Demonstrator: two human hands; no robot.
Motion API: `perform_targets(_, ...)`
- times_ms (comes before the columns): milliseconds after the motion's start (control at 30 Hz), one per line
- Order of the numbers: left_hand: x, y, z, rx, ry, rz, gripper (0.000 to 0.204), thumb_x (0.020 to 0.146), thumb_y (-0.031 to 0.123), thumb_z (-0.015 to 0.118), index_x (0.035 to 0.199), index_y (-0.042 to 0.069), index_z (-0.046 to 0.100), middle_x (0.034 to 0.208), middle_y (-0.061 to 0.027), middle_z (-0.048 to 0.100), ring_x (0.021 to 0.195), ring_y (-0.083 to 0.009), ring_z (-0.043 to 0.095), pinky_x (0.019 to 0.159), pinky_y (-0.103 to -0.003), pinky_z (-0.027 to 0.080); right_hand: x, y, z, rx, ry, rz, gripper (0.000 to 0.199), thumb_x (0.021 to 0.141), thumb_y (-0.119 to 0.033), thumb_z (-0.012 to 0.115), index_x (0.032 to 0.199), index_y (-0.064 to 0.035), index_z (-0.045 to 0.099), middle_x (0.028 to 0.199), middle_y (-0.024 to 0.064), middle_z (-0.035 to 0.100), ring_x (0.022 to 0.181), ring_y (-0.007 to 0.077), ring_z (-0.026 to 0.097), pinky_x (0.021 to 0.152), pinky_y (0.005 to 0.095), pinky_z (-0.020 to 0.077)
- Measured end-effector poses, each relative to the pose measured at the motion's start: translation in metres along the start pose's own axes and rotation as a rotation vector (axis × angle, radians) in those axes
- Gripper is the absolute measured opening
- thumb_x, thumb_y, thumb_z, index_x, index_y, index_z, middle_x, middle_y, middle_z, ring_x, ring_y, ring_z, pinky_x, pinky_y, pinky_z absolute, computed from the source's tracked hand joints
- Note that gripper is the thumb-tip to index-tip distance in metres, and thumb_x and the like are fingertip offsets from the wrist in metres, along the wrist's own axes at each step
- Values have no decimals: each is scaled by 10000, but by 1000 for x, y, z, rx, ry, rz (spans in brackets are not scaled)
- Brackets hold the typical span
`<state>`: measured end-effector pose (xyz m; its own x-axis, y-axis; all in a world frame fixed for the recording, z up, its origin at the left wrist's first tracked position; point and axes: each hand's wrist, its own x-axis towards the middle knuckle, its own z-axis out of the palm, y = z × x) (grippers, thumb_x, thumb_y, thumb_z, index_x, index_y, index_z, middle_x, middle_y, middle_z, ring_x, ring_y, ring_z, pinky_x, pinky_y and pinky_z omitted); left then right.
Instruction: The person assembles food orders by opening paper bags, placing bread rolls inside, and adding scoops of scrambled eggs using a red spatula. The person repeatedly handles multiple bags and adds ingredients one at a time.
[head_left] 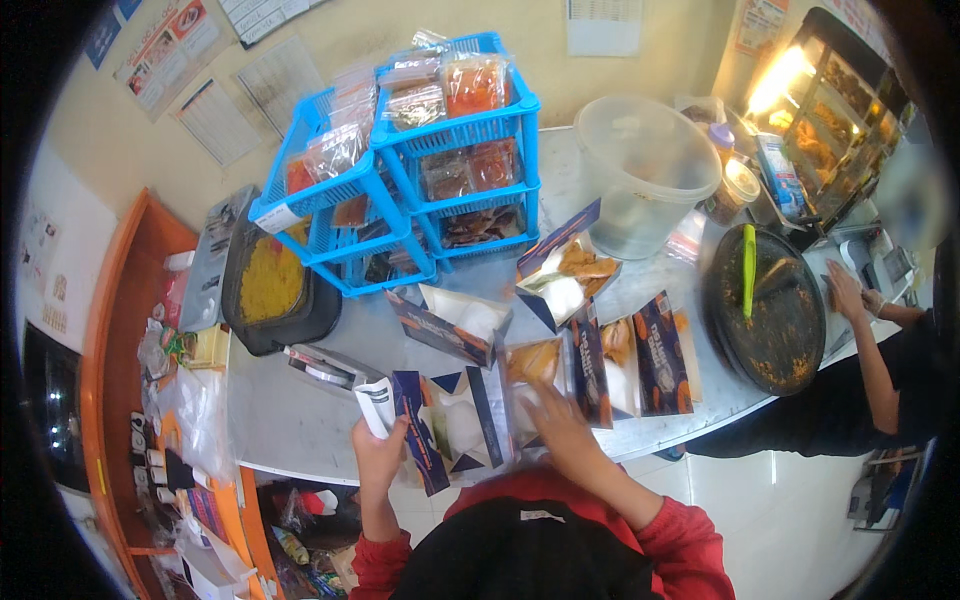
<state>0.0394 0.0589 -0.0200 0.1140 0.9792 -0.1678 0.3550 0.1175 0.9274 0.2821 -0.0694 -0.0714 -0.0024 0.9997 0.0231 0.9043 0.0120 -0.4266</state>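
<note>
My left hand (376, 452) is closed around a folded white paper slip (375, 404) at the near left edge of the table. My right hand (563, 428) is stretched out, fingers apart, at the near side of an open box with a brown fried piece (534, 362) and something white in it. Whether its fingertips touch the contents I cannot make out. Between my hands stands an open dark blue carton (440, 405) with a white mound (462, 427). Around it are several similar cartons, including one with fried food (588, 264) and a white mound (563, 296).
Blue tiered baskets (458, 130) of sachets stand at the back. A black tub of yellow rice (268, 282) sits left. To the right are a clear bucket (645, 170) and a dark round pan (765, 345) with a green-handled utensil (749, 270). Another person's hand (848, 290) rests beyond.
</note>
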Motion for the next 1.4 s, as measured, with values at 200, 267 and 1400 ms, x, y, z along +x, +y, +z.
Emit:
perform_targets(200, 8, 2, 13, -104, -42, 44, 239, 820, 35, 638, 1050, -24, 615, 792, 2, 607, 679, -64, 532, 596, -226, 425, 12, 11, 36, -275, 19, -55, 615, 805, -138, 568, 1387, -91, 376, 1406, 116, 402, 1350, 297, 314, 1089, 494, 227)
perform_targets(267, 11, -1, 11, -110, -27, 53, 272, 821, 37, 639, 1085, -24, 610, 796, 2, 606, 681, -66, 532, 598, -225, 425, 10, 13, 39, -299, 26, -63, 576, 816, -153, 552, 1371, -97, 405, 1391, 90, 421, 1346, 277, 320, 1086, 485, 233)
perform_targets(1400, -79, 107, 109, -886, -517, 23, 810, 774, 423, 574, 1366, -62, 306, 979, -256, 569, 865, -330, 615, 750, -469, 533, -137, 112, -108, 207, 881, 589, 194, 781, 37, 604, 947, -49, 657, 913, 118, 628, 889, 297, 573, 807, 370, 443)
